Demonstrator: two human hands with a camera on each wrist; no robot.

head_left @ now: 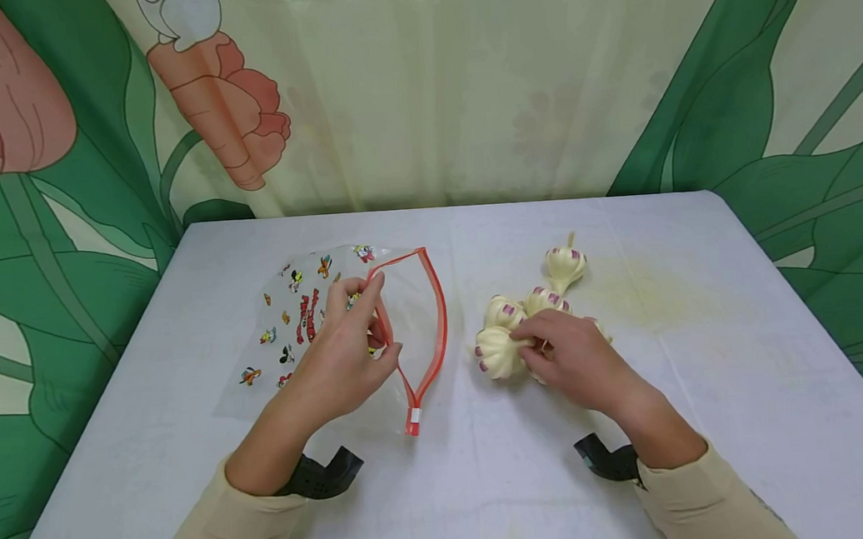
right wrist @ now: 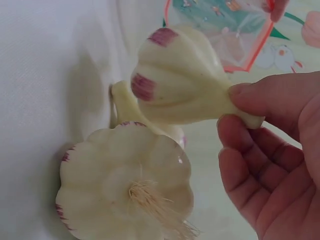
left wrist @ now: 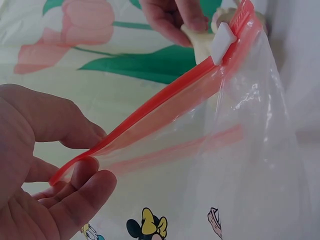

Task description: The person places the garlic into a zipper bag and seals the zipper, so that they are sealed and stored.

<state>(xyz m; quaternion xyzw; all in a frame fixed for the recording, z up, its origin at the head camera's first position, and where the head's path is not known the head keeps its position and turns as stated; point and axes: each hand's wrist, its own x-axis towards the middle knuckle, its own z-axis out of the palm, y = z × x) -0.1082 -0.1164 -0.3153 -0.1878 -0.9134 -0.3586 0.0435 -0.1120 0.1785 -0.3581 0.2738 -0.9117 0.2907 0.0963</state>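
A clear slider zip bag (head_left: 434,303) with cartoon prints and a red zip lies at the left of the table, its mouth spread toward the garlic. My left hand (head_left: 343,351) pinches one red edge of that mouth between thumb and fingers; the white slider (left wrist: 223,44) sits at the near end of the zip. By its stem, my right hand (head_left: 581,359) holds a pale garlic bulb (right wrist: 180,75) with purple patches. Other garlic bulbs (right wrist: 125,180) lie close around and partly under the right hand, which hides some of them.
One garlic bulb (head_left: 565,267) stands apart behind the group. A white cloth covers the table (head_left: 493,499). Behind its far edge hangs a printed curtain (head_left: 449,93) with tulips and leaves. Black wrist cameras (head_left: 326,475) are strapped under both forearms.
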